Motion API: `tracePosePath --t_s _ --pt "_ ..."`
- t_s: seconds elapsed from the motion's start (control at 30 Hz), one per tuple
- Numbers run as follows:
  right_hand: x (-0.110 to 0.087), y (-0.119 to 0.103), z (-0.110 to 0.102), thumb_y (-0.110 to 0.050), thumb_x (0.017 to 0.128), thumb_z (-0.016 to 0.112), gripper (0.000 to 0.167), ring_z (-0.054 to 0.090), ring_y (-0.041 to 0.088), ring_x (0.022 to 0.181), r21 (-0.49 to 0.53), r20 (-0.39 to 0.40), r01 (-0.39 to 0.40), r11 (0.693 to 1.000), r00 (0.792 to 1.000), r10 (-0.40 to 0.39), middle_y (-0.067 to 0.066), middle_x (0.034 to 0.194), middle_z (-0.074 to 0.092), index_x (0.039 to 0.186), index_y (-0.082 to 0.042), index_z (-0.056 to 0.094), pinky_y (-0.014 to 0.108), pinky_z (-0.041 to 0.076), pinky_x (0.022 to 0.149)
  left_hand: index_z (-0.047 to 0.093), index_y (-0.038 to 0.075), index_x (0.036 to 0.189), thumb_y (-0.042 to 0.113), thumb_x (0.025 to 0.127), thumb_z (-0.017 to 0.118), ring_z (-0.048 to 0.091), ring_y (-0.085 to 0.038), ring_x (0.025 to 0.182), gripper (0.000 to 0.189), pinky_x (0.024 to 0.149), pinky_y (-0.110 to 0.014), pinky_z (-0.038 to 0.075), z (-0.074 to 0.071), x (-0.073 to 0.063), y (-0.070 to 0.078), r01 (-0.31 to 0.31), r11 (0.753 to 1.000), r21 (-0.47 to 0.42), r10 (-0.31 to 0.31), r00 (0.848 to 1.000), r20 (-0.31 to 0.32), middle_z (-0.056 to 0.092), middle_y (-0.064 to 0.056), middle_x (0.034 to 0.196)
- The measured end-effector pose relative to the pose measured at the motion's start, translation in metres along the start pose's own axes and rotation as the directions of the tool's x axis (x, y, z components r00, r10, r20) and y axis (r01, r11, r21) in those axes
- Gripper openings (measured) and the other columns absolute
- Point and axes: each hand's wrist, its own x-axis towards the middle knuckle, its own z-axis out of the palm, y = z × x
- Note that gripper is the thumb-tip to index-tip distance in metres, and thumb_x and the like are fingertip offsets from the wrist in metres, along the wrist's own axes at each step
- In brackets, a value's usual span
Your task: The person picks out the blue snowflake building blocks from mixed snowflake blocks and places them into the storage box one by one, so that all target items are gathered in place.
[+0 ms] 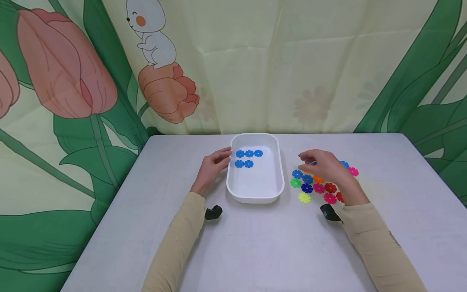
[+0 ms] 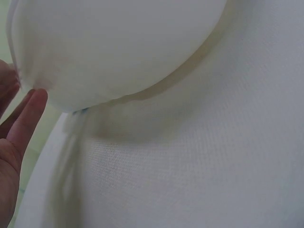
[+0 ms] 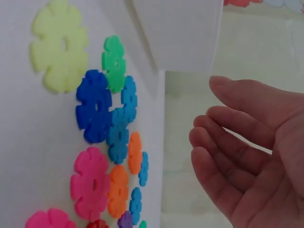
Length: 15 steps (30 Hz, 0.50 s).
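A white plastic tray (image 1: 255, 190) stands mid-table with several blue flower-shaped plastic pieces (image 1: 249, 153) lying in it in two short rows. My left hand (image 1: 214, 166) is at the tray's left side, its fingertips right at the rim; in the left wrist view its fingers (image 2: 31, 116) look straight beside the tray wall. Above a loose group of coloured flower pieces (image 1: 307, 188) to the right of the tray hovers my right hand (image 1: 322, 164). In the right wrist view that hand (image 3: 251, 142) has loosely bent fingers, thumb apart, and nothing in its grasp.
The scattered flower pieces are yellow (image 3: 59, 47), green (image 3: 114, 64), dark blue, light blue, orange, pink, red and purple. A white cloth covers the table (image 1: 248, 243). Behind its far edge hangs a curtain (image 1: 277, 81) printed with tulips and an animal.
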Motion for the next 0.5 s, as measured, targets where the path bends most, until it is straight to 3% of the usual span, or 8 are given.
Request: tracePosePath --t_s 0.23,0.5 --pt "-0.007 0.011 0.006 -0.016 0.089 0.072 0.047 0.058 0.036 0.103 -0.062 0.041 0.014 0.998 0.999 -0.011 0.021 0.112 0.063 0.128 0.007 0.058 0.042 0.059 0.080 0.069 0.012 0.123 0.023 0.095 0.066 0.054 -0.012 0.124 0.030 0.094 -0.028 0.052 -0.001 -0.001 0.000 -0.005 1.000 -0.014 0.005 1.000 0.002 0.056 0.015 0.135" --pt "-0.010 0.020 0.008 -0.017 0.086 0.075 0.048 0.058 0.034 0.100 -0.087 0.106 -0.035 0.996 0.993 0.045 0.018 0.108 0.064 0.125 0.006 0.059 0.038 0.059 0.077 0.068 0.010 0.123 0.022 0.095 0.066 0.054 -0.012 0.123 0.031 0.093 -0.026 0.052 0.000 0.001 -0.002 -0.009 1.000 -0.026 0.009 1.000 0.012 0.056 0.014 0.135"
